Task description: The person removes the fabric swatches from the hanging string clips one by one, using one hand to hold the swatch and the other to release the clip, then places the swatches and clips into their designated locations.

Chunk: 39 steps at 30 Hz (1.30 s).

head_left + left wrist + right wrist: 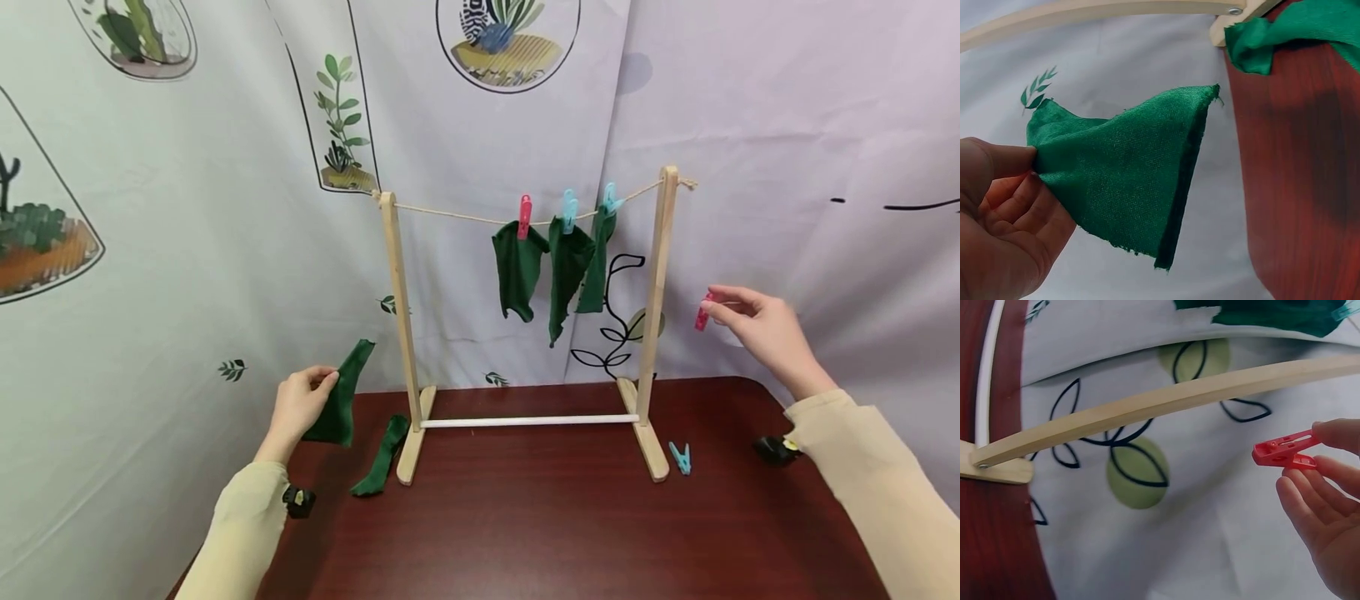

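Note:
Between thumb and fingers my left hand (300,407) pinches a green cloth piece (1125,165), raised at the left of the wooden rack. My right hand (767,332) holds a red clothespin (1285,450) by its handle ends, out to the right of the rack's right post (657,292). On the string (450,215) hang three green cloths. A red clothespin (524,218) clips the leftmost cloth (519,271), a blue clothespin (569,212) the middle cloth (567,262), and another blue clothespin (611,198) the right cloth (596,271).
Another green cloth (384,458) lies on the dark red table (517,517), beside the rack's left foot (414,450). A loose blue clothespin (680,458) lies just right of the right foot (651,454). A white crossbar (525,422) joins the posts low down. Behind hangs a printed curtain (225,208).

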Motion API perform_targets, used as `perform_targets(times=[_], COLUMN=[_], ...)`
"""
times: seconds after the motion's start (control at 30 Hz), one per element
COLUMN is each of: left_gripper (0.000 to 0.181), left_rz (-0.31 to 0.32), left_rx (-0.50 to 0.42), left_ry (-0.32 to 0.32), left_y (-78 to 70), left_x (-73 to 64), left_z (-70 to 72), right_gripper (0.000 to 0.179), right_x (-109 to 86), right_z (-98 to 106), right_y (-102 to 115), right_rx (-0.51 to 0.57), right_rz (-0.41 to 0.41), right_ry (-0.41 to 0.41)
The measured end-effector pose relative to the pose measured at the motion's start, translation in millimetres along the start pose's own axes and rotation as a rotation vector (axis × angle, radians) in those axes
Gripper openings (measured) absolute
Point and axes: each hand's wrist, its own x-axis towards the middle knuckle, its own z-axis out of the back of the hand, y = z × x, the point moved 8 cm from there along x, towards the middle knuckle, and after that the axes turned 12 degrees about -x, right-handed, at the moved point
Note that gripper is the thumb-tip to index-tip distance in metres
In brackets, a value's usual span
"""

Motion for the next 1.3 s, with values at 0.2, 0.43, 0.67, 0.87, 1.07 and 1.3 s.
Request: perform_targets(times=[0.2,0.43,0.67,0.87,1.07,1.3], left_gripper=[0.035,0.035,0.036,0.037,0.038,0.035], left_rz=[0.013,0.063,0.096,0.131,0.138,0.129], left_rx=[-0.005,-0.016,-0.035,-0.041,-0.047,-0.06], left_ry=[0.019,0.058,0.077,0.082,0.094,0.083], left_y=[6.0,19.6,33.8,43.9,52.3,53.6], left_x=[-2.2,-8.7,-13.2,-14.7,-17.3,-20.1], left_z=[-7.7,-16.2,-23.9,-27.8,-32.7,-37.2], right_gripper=[0.064,0.065,0.063,0.064,0.064,0.065], right_x=[-9.1,-16.5,-24.3,-30.6,-37.5,-44.5], right_z=[-13,-28,-42,-51,-64,-79], right_y=[-15,-30,-40,-49,-59,-69], right_rx=[-0.042,-0.101,-0.119,-0.13,-0.126,-0.125], right_rz=[-0.021,-0.024,-0.015,-0.028,-0.045,-0.059], right_ry=[0.018,0.046,0.084,0.1,0.128,0.169])
